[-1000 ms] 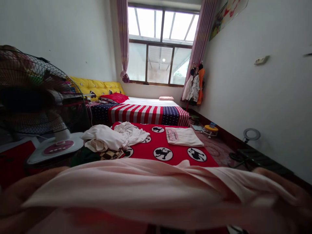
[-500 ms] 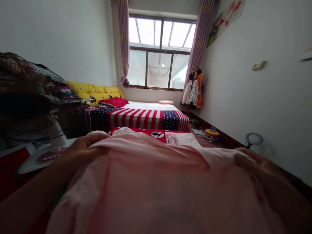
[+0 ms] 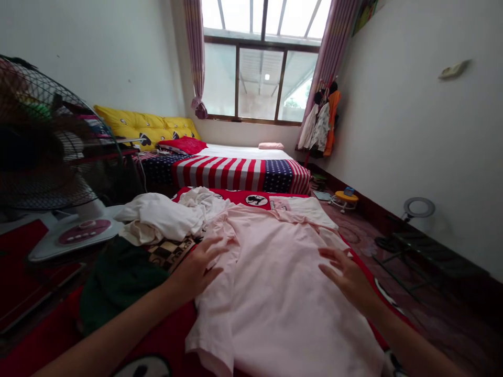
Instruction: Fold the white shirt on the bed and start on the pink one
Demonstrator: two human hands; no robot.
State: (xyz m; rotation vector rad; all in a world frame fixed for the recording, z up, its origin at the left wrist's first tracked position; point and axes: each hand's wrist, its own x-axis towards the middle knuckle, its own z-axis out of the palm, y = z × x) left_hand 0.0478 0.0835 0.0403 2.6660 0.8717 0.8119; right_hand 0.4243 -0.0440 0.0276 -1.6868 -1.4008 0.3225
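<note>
A pale pink T-shirt lies spread out on a red patterned cloth, its collar end away from me and its lower part running off the bottom of the view. My left hand is over the shirt's left sleeve, fingers apart and holding nothing. Above the right side of the shirt is my right hand, also open with its fingers spread. Whether either hand touches the fabric I cannot tell. Just beyond the collar lies a folded white garment with a pink print.
Crumpled white clothes and a dark green garment lie left of the shirt. A fan on a white base stands at far left. Behind is a bed; a yellow stool and a dark bench stand right.
Both hands have let go of the pink T-shirt, which they held up by its shoulders. It now lies flat on the red cloth. The view has tilted down a little.
</note>
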